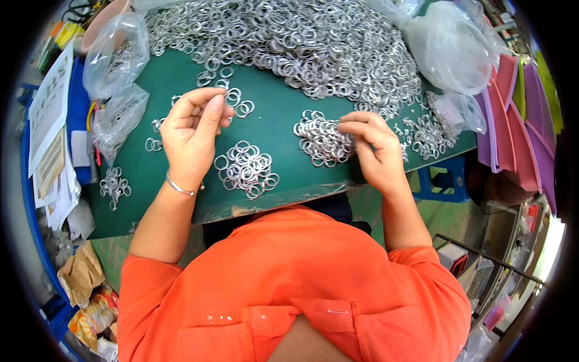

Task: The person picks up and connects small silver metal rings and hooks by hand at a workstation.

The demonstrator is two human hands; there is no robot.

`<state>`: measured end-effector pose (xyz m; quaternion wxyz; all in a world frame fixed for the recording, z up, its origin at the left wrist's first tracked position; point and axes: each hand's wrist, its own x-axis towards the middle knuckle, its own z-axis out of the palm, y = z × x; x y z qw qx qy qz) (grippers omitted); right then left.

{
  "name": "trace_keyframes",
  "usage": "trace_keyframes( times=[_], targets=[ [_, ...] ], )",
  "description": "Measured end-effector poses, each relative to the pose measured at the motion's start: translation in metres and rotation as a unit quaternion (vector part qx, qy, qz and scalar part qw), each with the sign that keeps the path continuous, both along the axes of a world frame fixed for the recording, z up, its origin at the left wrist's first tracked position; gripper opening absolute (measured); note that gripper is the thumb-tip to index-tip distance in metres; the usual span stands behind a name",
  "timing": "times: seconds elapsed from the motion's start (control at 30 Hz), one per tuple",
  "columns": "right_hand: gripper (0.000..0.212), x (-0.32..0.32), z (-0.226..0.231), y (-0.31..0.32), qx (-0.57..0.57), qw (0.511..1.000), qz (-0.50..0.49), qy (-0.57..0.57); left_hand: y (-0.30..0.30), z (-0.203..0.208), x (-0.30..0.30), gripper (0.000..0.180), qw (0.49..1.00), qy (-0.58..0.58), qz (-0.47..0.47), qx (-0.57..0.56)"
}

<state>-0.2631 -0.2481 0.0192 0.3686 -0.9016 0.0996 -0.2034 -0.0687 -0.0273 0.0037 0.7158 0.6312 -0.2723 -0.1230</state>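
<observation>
Over the left part of the green table, my left hand [194,123] is raised with its thumb pressed to its curled fingers. Whatever it pinches, if anything, is too small to make out. Loose metal rings [233,96] lie beside its fingertips. My right hand [379,148] has its fingers bent together at the right side of a small heap of rings [319,139], fingertips against it. What lies between those fingers is hidden. Another small heap of rings [246,170] sits between my hands, near the table's front edge.
A large mound of rings [301,42] covers the back of the green table [163,199]. Plastic bags [120,114] with rings stand at the left, and a clear bag [449,45] at the back right. Small metal pieces [431,136] lie right. Pink and purple bins [518,120] stand beyond.
</observation>
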Motion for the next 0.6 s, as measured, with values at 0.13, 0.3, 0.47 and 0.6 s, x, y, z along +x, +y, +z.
trace_keyframes(
  times=[0.13,0.3,0.47,0.6],
  targets=[
    [0.032,0.0,-0.007,0.009,0.007,1.0,0.001,-0.02,-0.003,0.004,0.01,0.014,0.995,-0.073,0.042,0.052],
    [0.027,0.013,-0.008,0.022,-0.013,0.993,-0.038,-0.109,-0.003,0.005,0.013,0.021,0.879,-0.401,-0.035,0.256],
    [0.022,0.05,0.013,0.049,-0.042,0.985,0.049,-0.157,-0.012,-0.015,0.015,0.019,0.844,-0.421,-0.019,0.332],
    [0.017,0.076,0.011,0.063,0.02,0.988,0.057,-0.139,-0.01,-0.009,0.017,0.013,0.868,-0.411,0.0,0.279]
  ],
)
